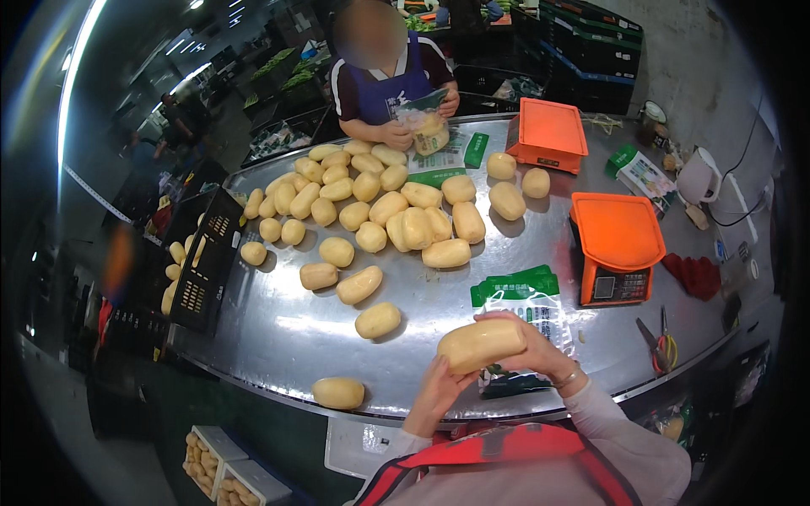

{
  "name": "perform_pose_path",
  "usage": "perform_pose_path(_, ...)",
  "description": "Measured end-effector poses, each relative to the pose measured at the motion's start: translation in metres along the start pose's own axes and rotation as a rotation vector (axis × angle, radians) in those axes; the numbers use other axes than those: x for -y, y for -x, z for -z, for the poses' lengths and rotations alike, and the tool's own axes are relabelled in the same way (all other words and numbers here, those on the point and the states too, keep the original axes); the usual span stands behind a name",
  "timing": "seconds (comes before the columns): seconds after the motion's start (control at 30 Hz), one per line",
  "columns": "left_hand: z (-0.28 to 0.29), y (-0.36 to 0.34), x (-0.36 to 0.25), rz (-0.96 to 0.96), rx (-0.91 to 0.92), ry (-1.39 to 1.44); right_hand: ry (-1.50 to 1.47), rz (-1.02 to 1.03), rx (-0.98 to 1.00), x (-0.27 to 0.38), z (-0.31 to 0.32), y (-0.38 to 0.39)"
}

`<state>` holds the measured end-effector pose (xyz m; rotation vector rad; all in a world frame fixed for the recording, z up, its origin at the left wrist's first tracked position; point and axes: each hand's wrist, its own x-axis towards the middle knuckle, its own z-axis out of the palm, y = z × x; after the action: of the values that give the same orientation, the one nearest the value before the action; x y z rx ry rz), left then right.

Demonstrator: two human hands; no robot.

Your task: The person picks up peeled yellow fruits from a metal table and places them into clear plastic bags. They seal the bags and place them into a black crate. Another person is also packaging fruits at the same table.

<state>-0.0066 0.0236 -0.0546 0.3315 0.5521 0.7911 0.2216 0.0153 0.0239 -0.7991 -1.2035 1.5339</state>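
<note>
I hold a long, pale yellow lotus root piece (481, 344) in both hands over the steel table's near side. My left hand (440, 388) grips its left end from below; my right hand (540, 358) wraps round its right end. Under it lies a stack of green-and-white plastic bags (515, 287), partly hidden by my hands. More lotus root pieces (377, 320) lie to the left, with a large loose pile of them (329, 190) farther back on the steel table (253, 329).
An orange scale (616, 232) stands right, another (547, 126) behind it. Scissors (656, 346), red cloth (692, 274) and a kettle (699, 173) line the right edge. A black crate (215, 270) is left, white crates (245, 476) below. A co-worker (380, 93) opposite holds a filled bag.
</note>
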Motion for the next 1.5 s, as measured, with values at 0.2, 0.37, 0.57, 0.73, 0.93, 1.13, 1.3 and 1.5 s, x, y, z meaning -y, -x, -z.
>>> perform_pose_path(0.2,-0.036,0.029,-0.003,-0.182,-0.093,-0.688,-0.24,-0.357,0.313,-0.026,0.029,0.034)
perform_pose_path(0.37,-0.041,0.015,0.014,-0.167,-0.305,-0.432,-0.278,-0.45,0.196,-0.029,0.026,0.047)
perform_pose_path(0.57,-0.019,-0.024,0.093,-0.464,-0.283,-1.006,-0.688,-0.274,-0.055,-0.047,0.065,0.067)
perform_pose_path(0.73,-0.036,-0.038,0.149,-0.511,0.179,-1.904,-0.509,-0.266,-0.284,-0.071,0.112,0.095)
perform_pose_path(0.93,0.027,-0.105,0.215,-0.67,0.222,-2.034,-0.65,-0.389,-0.533,-0.089,0.125,0.128)
perform_pose_path(1.13,-0.001,-0.077,0.195,-0.458,0.04,-1.795,-0.25,-0.407,-0.167,-0.097,0.114,0.103)
perform_pose_path(1.3,-0.036,-0.059,0.168,-0.563,-0.357,-1.362,-0.593,-0.608,-0.216,-0.079,0.113,0.066)
perform_pose_path(1.5,0.009,-0.12,0.185,-0.402,-0.472,-1.369,-0.245,-0.622,-0.192,-0.041,0.078,0.053)
